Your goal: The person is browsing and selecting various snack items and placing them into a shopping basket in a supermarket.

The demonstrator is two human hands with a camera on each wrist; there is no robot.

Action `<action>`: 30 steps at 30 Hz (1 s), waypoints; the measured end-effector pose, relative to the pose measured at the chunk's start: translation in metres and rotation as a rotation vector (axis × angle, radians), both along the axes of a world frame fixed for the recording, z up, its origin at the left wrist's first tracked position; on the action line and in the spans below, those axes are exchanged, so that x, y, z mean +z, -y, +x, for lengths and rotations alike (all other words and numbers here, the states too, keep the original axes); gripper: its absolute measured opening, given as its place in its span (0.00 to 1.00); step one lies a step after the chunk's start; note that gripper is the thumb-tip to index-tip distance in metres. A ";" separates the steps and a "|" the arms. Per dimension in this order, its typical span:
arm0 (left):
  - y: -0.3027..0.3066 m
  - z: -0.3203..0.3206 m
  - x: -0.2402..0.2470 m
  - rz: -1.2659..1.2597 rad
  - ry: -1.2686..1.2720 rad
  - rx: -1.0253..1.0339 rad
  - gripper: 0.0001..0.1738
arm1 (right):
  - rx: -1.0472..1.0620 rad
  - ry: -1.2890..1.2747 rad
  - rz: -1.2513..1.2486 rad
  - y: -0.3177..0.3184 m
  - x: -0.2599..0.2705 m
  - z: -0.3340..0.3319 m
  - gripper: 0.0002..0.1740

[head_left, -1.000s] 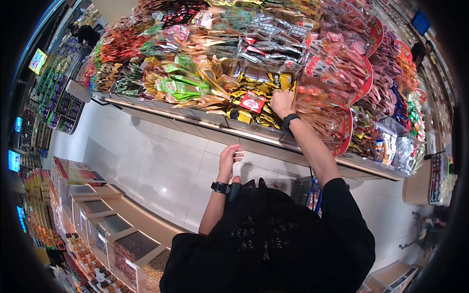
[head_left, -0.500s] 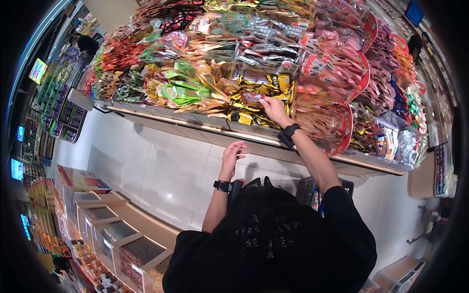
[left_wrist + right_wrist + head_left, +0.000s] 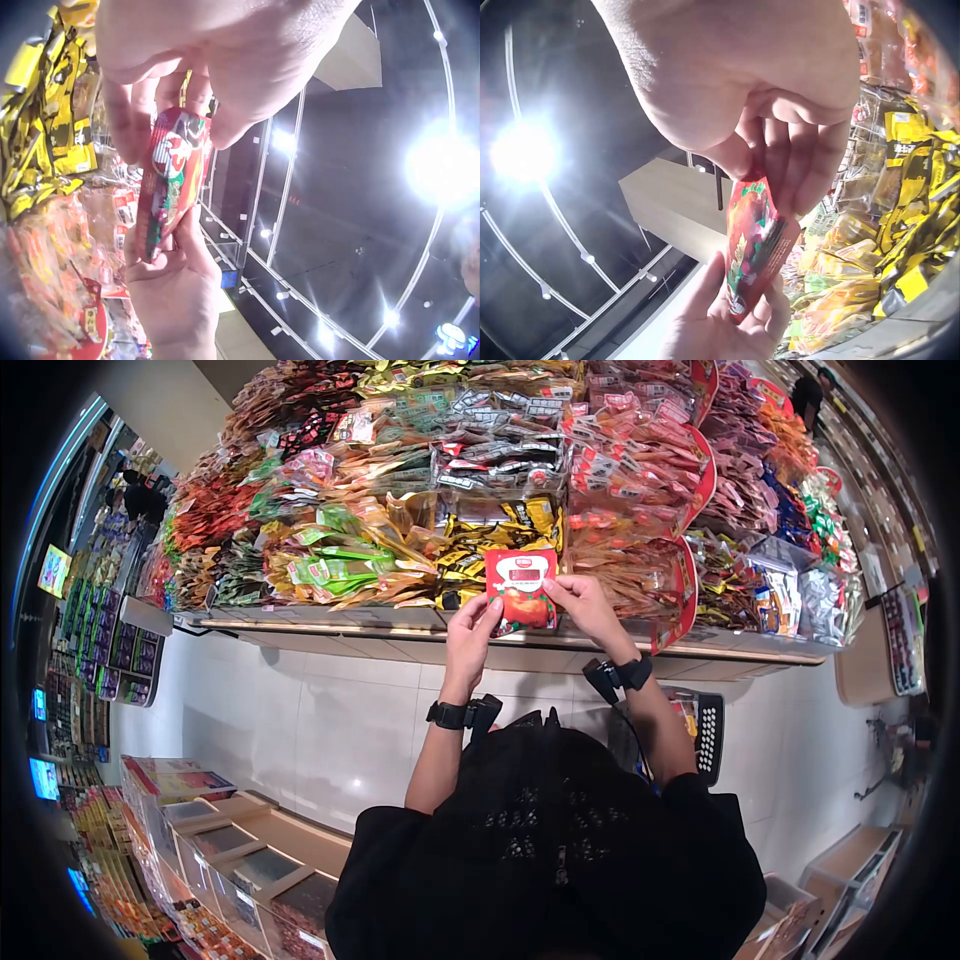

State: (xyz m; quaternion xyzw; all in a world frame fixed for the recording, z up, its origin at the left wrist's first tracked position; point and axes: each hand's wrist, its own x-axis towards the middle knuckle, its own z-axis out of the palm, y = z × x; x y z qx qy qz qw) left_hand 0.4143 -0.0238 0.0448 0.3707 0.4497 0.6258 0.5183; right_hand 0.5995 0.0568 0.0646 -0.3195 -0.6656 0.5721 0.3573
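Note:
A red snack packet (image 3: 522, 595) with a white label and a food picture is held up between both hands, over the front of the display. My left hand (image 3: 470, 645) pinches its left edge, thumb on the printed front. The right hand (image 3: 592, 610) pinches the opposite edge, its thumb also on the front. In the left wrist view the packet (image 3: 174, 176) appears edge-on, fingers behind it. From the right wrist the packet (image 3: 756, 251) shows green and red print. Behind it lie yellow-and-black packets (image 3: 460, 565) in a bin.
Green packets (image 3: 335, 565) lie left of the yellow ones, and clear-and-red packets (image 3: 625, 570) lie right. A dark basket (image 3: 708, 735) with goods is by my right side. Wooden bulk bins (image 3: 270, 830) stand behind at left. The display's front ledge (image 3: 380, 632) runs across.
My right hand lifted the red packet from among the yellow-and-black packets and drew it back toward me. The left hand rose from beside the body and took its left edge.

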 end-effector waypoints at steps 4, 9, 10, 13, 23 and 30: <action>0.003 0.012 0.012 0.004 0.168 -0.048 0.16 | -0.062 -0.140 -0.040 0.015 0.003 0.007 0.18; 0.004 0.021 0.019 0.044 0.247 -0.117 0.17 | -0.097 -0.292 -0.079 0.020 0.006 0.012 0.19; 0.002 0.021 0.017 0.051 0.248 -0.129 0.18 | -0.101 -0.291 -0.082 0.020 0.005 0.012 0.19; 0.001 0.021 0.015 0.060 0.248 -0.119 0.18 | -0.083 -0.321 -0.109 0.020 0.006 0.011 0.19; -0.003 0.023 0.015 0.061 0.257 -0.116 0.20 | -0.063 -0.272 -0.035 0.014 0.000 0.014 0.19; -0.008 0.026 0.009 0.034 0.195 -0.056 0.19 | -0.126 -0.252 0.020 0.012 -0.004 0.015 0.19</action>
